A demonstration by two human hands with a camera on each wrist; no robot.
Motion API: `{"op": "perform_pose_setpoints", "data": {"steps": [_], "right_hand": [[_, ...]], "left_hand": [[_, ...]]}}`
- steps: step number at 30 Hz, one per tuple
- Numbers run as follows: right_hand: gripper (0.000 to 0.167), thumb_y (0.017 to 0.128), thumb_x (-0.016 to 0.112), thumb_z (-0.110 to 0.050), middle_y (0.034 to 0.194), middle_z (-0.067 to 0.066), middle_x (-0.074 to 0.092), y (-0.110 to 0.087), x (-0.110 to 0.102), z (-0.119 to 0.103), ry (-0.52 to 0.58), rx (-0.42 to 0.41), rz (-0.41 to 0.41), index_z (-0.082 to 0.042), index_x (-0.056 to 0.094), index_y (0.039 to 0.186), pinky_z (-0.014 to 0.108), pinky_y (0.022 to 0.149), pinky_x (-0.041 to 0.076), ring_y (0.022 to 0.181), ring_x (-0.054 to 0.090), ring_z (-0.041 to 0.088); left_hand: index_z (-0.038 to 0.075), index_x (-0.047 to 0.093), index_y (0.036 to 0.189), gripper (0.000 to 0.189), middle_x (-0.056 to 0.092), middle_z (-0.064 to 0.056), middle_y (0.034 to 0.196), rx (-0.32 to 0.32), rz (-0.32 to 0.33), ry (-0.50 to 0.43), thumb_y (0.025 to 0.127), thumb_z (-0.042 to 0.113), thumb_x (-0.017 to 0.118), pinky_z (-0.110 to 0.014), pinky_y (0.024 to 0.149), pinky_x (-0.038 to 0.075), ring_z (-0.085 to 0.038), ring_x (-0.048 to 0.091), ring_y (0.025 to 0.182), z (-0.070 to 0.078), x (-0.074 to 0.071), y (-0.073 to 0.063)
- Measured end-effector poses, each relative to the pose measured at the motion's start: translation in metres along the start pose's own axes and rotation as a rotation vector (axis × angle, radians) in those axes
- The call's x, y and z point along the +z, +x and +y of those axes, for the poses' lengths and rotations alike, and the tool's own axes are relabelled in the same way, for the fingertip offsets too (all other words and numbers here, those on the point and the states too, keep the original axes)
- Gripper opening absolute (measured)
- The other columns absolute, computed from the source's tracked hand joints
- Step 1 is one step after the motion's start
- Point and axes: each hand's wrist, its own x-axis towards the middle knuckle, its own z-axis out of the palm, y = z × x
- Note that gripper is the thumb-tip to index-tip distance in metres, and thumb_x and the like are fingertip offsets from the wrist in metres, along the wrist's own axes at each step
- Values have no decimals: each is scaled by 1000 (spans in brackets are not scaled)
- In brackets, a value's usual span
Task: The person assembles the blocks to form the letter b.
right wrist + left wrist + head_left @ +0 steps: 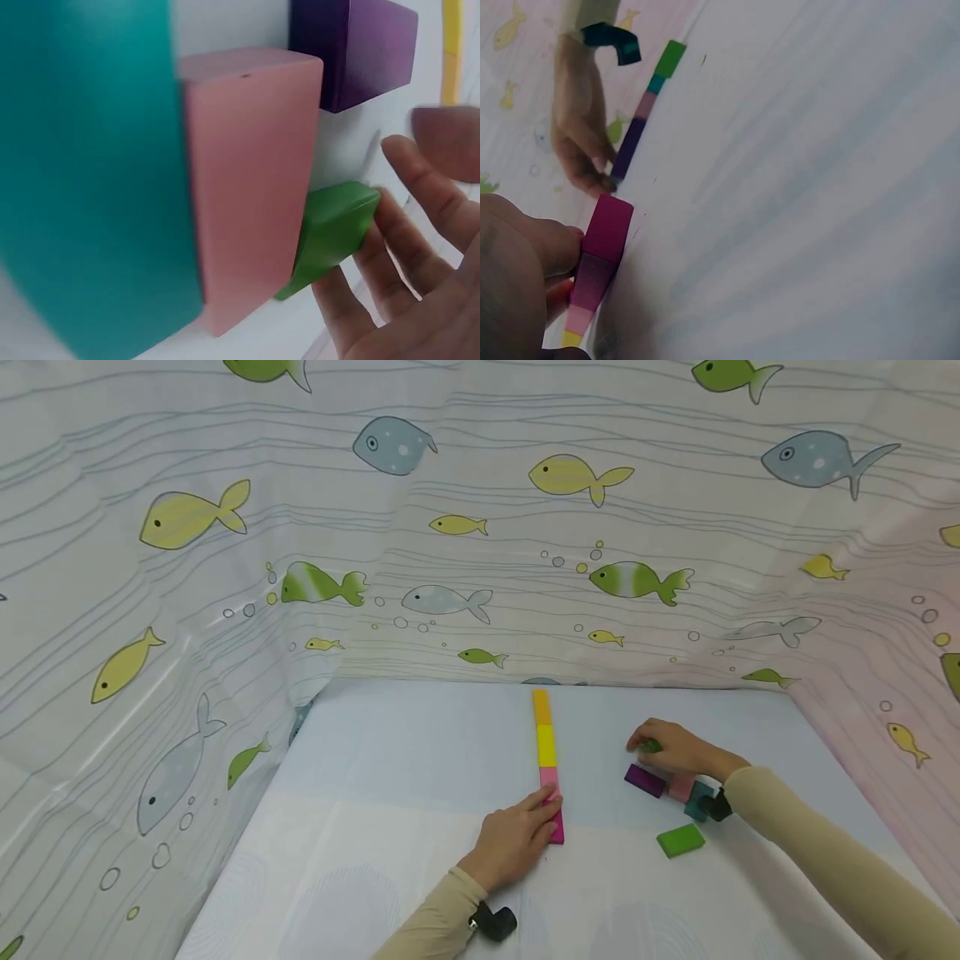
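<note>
A straight row of blocks runs away from me in the head view: orange [542, 706], yellow [547, 745], light pink [549, 775] and magenta [557, 832] at the near end. My left hand [512, 842] rests its fingers on the pink and magenta part, partly covering it. To the right, my right hand [671, 747] is over a dark green block [334, 225]; in the right wrist view its fingertips touch that block's side and the blurred thumb stays apart. Close by are a purple block [645, 780], a dusty pink block [682, 787] and a teal block [698, 802].
A light green block [681, 841] lies nearer me than the teal one. The white table [390, 752] is bounded at the back and sides by a fish-patterned curtain [517, 552]. Dark wrist cameras [495, 922] sit at both cuffs.
</note>
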Motion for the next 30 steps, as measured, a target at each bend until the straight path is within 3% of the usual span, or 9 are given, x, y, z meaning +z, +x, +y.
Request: {"op": "perform_pose_setpoints", "data": {"steps": [7, 11, 15, 23, 26, 30], "right_hand": [[45, 86, 67, 8, 152, 30, 51, -17, 1, 5, 35, 39, 7, -8, 71, 129, 72, 115, 35, 143, 45, 57], [52, 89, 67, 7, 156, 32, 46, -25, 3, 10, -4, 62, 27, -6, 64, 139, 75, 113, 35, 143, 43, 58], [51, 95, 71, -2, 153, 29, 51, -30, 4, 12, -17, 65, 54, -5, 60, 144, 74, 112, 39, 140, 48, 54], [27, 107, 64, -37, 152, 29, 53, -36, 13, 11, 24, 62, 62, -19, 74, 124, 80, 108, 36, 142, 45, 58], [23, 105, 66, -42, 153, 29, 52, -37, 14, 5, 33, 75, 46, -24, 75, 115, 82, 108, 35, 142, 43, 59], [23, 95, 78, -45, 152, 30, 53, -39, 13, -4, 10, 65, 29, -25, 73, 105, 79, 109, 36, 141, 45, 59]], "left_hand": [[21, 68, 145, 40, 60, 4, 156, -12, -5, -7, 106, 28, 61, -34, 69, 60, -25, 76, 115, 0, -2, -1], [21, 68, 145, 40, 59, 4, 157, -12, -13, -8, 107, 28, 60, -33, 70, 60, -25, 76, 116, 1, -2, 0], [21, 67, 146, 40, 58, 4, 158, -16, -22, -9, 107, 28, 60, -33, 71, 60, -25, 75, 118, 1, -2, 1], [19, 68, 145, 40, 59, 3, 157, -6, -14, -9, 107, 27, 61, -33, 71, 60, -25, 76, 117, 2, -3, -1], [20, 68, 145, 40, 59, 3, 157, -8, -15, -11, 107, 28, 60, -33, 72, 60, -24, 75, 118, 2, -3, -1], [20, 67, 146, 41, 58, 4, 158, -17, -17, -13, 107, 28, 60, -33, 73, 60, -23, 74, 121, 2, -3, -1]]}}
